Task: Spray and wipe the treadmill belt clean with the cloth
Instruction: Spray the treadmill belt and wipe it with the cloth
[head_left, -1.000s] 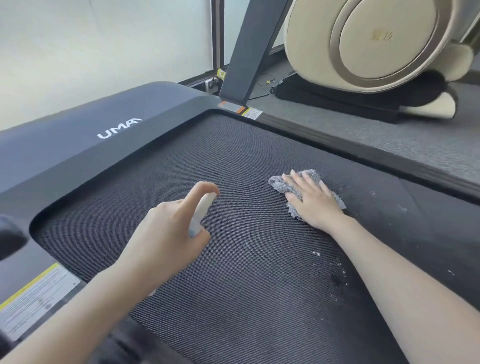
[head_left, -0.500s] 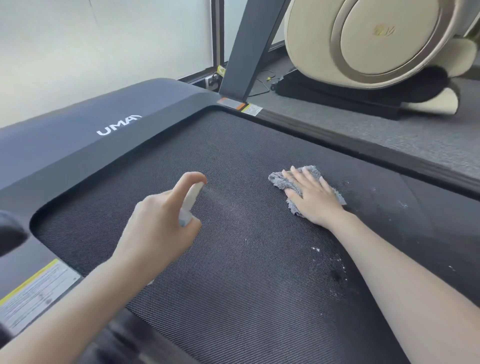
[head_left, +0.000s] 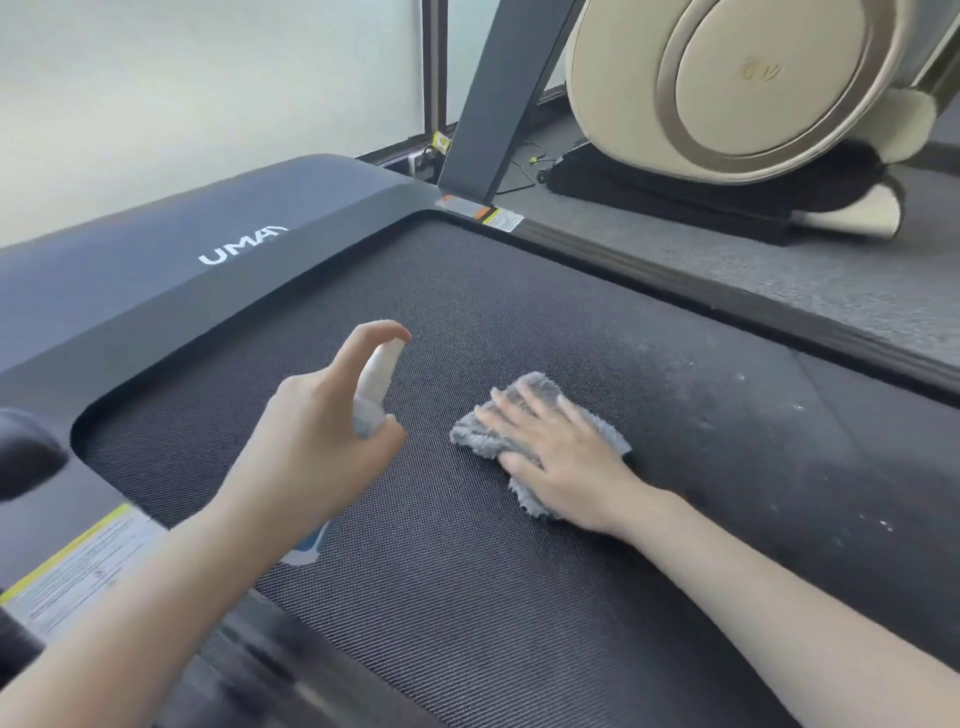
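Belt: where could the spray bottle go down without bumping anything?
Bare belt lies between the two forearms, near you, and another patch lies between the cloth and the front cover. The middle is crowded: the left hand holds the bottle, and the right hand presses the cloth.

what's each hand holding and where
Left hand grips the spray bottle round its body, forefinger on top. Right hand presses flat on the gray cloth.

The belt (head_left: 467, 597) is black with tiny lines. The cloth (head_left: 470, 439) is grey. At 1 o'clock, the chair (head_left: 753, 78) is cream.
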